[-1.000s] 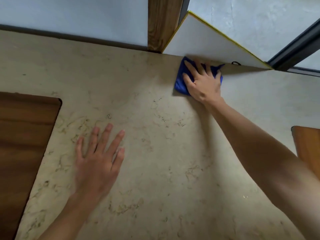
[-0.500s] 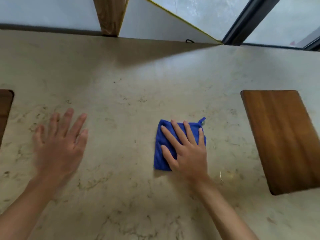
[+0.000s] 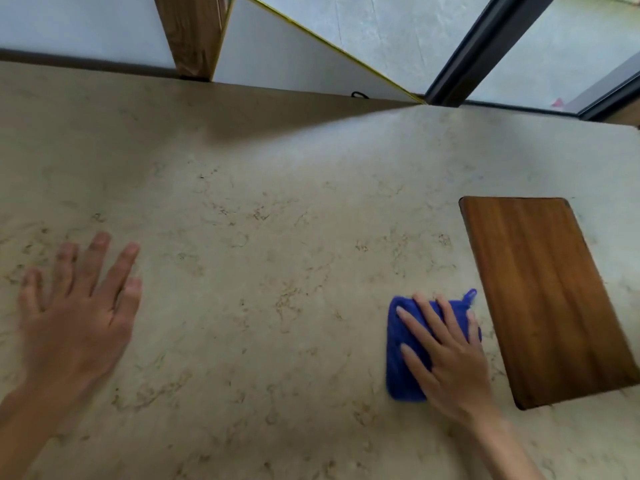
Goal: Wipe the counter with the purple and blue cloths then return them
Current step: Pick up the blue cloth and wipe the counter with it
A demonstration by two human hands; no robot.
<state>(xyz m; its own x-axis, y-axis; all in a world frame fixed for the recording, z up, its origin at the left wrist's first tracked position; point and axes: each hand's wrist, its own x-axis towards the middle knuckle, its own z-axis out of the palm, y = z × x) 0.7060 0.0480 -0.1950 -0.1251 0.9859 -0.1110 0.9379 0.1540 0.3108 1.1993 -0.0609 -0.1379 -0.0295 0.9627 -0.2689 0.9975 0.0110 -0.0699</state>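
Observation:
A folded blue cloth [image 3: 401, 362] lies on the beige marbled counter [image 3: 270, 237], just left of a wooden board. My right hand [image 3: 446, 358] presses flat on top of the cloth with fingers spread, covering its right half. A small hanging loop of the cloth sticks out at its upper right corner. My left hand [image 3: 76, 317] rests flat on the counter at the far left, fingers apart, holding nothing. No purple cloth is in view.
A wooden cutting board [image 3: 547, 299] lies on the counter right of the cloth. At the back stand a wooden post [image 3: 194, 32] and a leaning white panel with a yellow edge [image 3: 294, 60]. A dark window frame [image 3: 485, 46] runs at the back right.
My right hand has dragged the blue cloth from the back wall toward me and then to the right, up beside the wooden board. My left hand stays flat at the left.

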